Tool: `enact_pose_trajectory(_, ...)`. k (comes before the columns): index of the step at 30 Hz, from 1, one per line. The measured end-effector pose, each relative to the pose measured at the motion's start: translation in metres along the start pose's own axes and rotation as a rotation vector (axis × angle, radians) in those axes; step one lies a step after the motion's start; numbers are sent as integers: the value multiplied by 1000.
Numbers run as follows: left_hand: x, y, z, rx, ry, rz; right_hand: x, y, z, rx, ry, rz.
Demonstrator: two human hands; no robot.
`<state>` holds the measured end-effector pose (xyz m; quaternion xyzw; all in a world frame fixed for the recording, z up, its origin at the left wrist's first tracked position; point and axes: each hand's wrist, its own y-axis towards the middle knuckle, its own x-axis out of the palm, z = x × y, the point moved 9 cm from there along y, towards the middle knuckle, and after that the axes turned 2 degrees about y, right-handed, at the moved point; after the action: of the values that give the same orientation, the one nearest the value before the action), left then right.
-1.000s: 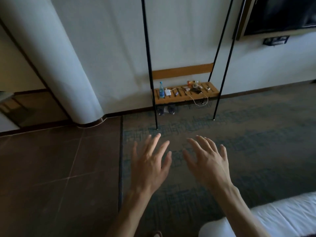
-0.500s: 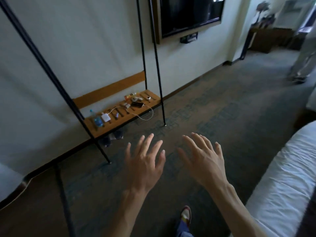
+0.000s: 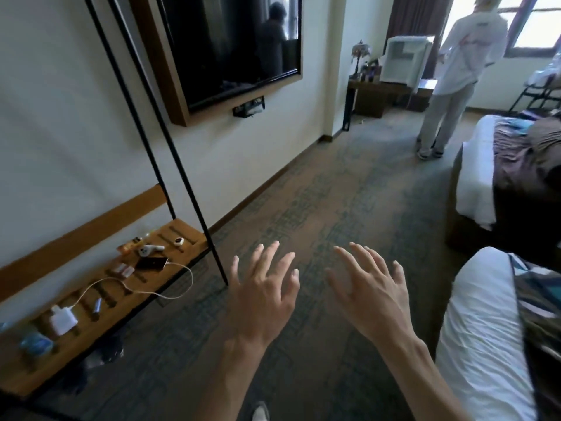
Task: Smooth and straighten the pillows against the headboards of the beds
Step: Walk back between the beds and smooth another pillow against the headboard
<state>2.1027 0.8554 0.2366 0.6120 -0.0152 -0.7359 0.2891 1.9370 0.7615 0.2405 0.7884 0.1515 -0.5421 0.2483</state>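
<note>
Two empty hands, left hand [image 3: 262,296] and right hand [image 3: 372,294], hover fingers spread over carpet [image 3: 349,192]; the bed [image 3: 479,329] lies right of the fingertips.

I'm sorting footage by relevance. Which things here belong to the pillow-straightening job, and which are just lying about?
Job:
near white-sheeted bed
far white bed with brown cover
left hand and right hand, both empty
No pillows in view.

Lying about:
black phone
white charger with cable
wall-mounted television
</note>
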Motion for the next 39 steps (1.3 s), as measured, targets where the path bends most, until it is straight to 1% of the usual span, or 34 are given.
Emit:
enact_pose_trajectory(5,78,132,20,98,-70,12,19,119,64,115,-25,45)
enact_pose_trajectory(9,142,243,44,174,-114,-12,33,216,113,218,-15,61)
enact_pose_trajectory(11,161,286,57,212,-132,-5,33,251,133,257,-21,73)
enact_pose_trajectory(13,181,340,74,254,-169,5,29,294,159,310,-25,112)
enact_pose_trajectory(15,207,398,98,301,-202,-28,23,339,194,375,-38,137)
enact_pose_trajectory(20,266,503,158,425,-235,-89,20,422,276,497,-53,199)
enact_pose_trajectory(24,325,584,214,495,-238,-127,25,491,350,553,-59,250)
enact_pose_trajectory(28,385,662,282,539,-230,-169,29,563,436,592,-51,257)
enact_pose_trajectory(31,420,717,333,558,-255,-172,21,609,500,623,-44,266)
enact_pose_trajectory(36,469,797,420,644,-283,-150,-1,677,593,684,-66,284)
enact_pose_trajectory(39,508,836,477,708,-276,-189,-11,705,653,735,-98,292)
